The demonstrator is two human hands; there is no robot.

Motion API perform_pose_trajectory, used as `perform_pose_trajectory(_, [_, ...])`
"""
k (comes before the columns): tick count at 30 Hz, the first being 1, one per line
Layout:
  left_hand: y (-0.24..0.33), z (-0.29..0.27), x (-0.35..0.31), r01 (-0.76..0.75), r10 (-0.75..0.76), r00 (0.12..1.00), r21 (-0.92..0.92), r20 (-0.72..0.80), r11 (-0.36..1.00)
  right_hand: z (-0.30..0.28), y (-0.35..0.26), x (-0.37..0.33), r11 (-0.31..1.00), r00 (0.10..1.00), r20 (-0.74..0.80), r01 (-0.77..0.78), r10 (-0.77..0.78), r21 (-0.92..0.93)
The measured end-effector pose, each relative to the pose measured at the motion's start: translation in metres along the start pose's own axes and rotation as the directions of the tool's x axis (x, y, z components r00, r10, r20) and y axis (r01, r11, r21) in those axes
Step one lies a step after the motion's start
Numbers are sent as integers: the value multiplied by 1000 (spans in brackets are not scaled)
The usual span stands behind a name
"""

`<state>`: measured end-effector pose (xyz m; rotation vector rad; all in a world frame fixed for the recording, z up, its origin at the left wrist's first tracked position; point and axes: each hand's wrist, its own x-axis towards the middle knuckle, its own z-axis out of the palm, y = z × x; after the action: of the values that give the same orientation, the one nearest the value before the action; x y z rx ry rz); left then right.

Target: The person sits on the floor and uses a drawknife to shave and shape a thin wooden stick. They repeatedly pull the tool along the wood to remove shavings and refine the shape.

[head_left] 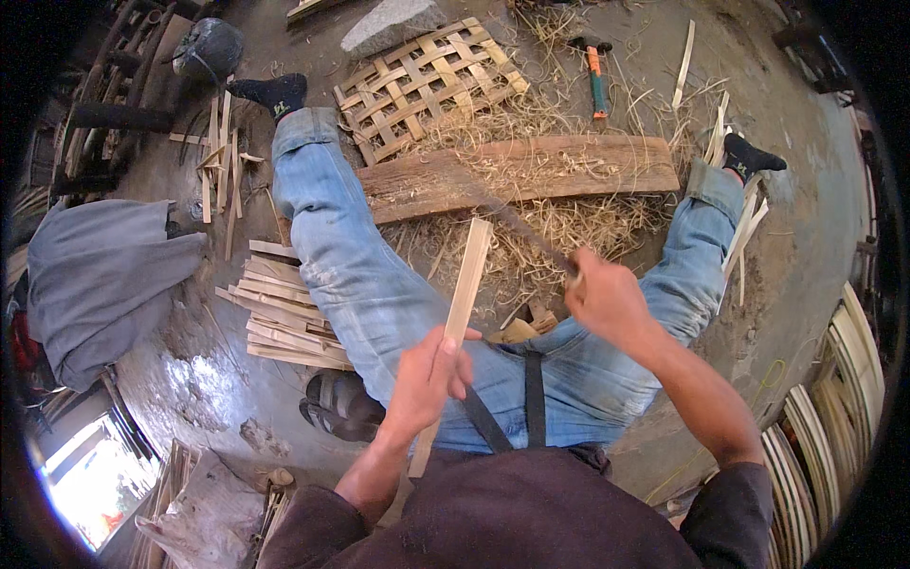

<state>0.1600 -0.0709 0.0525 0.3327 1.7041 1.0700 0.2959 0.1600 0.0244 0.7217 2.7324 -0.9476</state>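
Observation:
My left hand [431, 372] is closed round a flat, pale wooden strip [470, 270]. The strip slants up and away, and its lower end shows below my wrist near my dark shirt. In my closed right hand [609, 299] is a knife [527, 233], its long dark blade pointing forward and left. The blade is somewhat blurred and hangs apart from the strip in the picture. Beyond both hands a thick brown plank [607, 167] lies crosswise between my spread legs. Curly wood shavings [578, 228] cover parts of it and heap around it.
A woven slat panel [431, 85] lies beyond the plank, beside a grey stone [391, 27]. Farther right is a hammer [596, 85]. Cut strips [284, 308] are stacked by my left leg, near sandals [343, 406] and grey cloth [109, 275]. Bundled curved slats [815, 436] stand right.

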Motion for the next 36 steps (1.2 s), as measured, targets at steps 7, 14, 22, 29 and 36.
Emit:
perform_pose_trajectory(7, [5, 6, 0, -84, 89, 993, 61, -81, 995, -1, 6, 9, 992, 991, -62, -120, 117, -41])
perform_pose_trajectory(14, [-8, 9, 4, -137, 127, 983, -72, -129, 988, 4, 10, 10, 984, 972, -196, 99, -126, -145])
perform_pose_trajectory(22, [-8, 6, 7, 24, -17, 999, -203, 37, 979, 1, -11, -2, 955, 981, 6, 188, -191, -228])
perform_pose_trajectory(29, [-7, 5, 5, -13, 27, 997, -189, 73, 982, -11, 0, 18, 979, 1000, -9, 19, -21, -201])
perform_pose_trajectory(36, [2, 13, 6, 24, -36, 992, -94, -122, 995, -1, -15, -10, 924, 942, 84, 334, -324, -186])
